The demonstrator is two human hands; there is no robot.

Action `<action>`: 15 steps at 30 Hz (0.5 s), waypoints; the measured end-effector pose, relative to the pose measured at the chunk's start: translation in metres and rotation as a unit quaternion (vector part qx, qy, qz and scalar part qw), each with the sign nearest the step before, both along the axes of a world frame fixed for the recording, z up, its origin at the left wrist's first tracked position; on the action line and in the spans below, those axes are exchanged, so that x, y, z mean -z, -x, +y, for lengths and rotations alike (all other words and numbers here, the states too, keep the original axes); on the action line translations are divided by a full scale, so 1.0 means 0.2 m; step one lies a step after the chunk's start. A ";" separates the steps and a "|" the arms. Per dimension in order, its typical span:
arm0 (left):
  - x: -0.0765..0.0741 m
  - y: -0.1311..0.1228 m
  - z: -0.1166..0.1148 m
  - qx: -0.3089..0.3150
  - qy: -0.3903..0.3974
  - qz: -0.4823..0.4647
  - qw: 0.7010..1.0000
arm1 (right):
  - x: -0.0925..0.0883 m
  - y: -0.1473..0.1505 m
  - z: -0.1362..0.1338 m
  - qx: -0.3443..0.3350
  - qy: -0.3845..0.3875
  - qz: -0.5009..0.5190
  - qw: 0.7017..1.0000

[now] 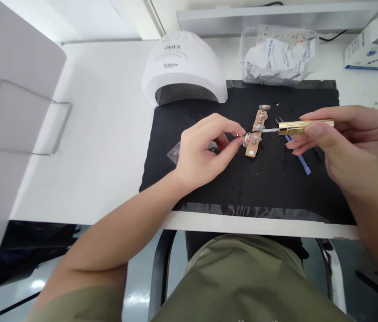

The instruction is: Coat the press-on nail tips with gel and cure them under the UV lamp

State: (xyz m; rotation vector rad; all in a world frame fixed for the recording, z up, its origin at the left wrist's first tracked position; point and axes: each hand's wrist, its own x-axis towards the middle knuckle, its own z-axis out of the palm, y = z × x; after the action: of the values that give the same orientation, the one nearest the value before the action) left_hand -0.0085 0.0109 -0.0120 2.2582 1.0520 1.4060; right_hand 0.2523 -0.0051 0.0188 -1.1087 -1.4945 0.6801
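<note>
From the nail strip [255, 139], the "OEIEZ SUNone" lamp [185, 62] stands at eleven o'clock, the "Alcohol Pads" box [365, 56] at two; worktop [84, 116] stretches open toward nine (front edge at six). Left hand's [202, 152] fingers pinch a nail tip [247, 141]; right hand's [359, 150] grip a gold-handled brush [296, 127] at three, above a purple tool [304, 164]

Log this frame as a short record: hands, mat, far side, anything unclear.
Left hand: pinching a small glossy piece
Right hand: holding a gold-handled brush, tip close to that piece
Black mat: tan strip bearing similar pieces; blue tool
Far side: white domed lamp; clear tub of packets; Alcohol Pads box
Unclear: whether brush and piece touch
</note>
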 end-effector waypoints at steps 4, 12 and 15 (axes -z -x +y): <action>0.00 0.00 0.00 -0.004 0.008 0.001 1.000 | -0.02 0.00 -0.01 -0.004 0.009 -0.020 1.000; 0.00 0.00 0.00 -0.018 0.010 0.005 1.000 | -0.03 -0.02 -0.01 -0.041 0.014 -0.026 0.999; 0.00 0.00 0.00 -0.020 0.017 -0.002 1.000 | -0.02 -0.02 -0.02 -0.041 0.017 -0.034 0.998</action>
State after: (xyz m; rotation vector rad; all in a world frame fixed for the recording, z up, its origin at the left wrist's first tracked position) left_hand -0.0080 0.0102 -0.0119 2.2225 1.1180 1.3966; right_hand 0.2566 -0.0084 0.0236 -1.1114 -1.5986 0.7330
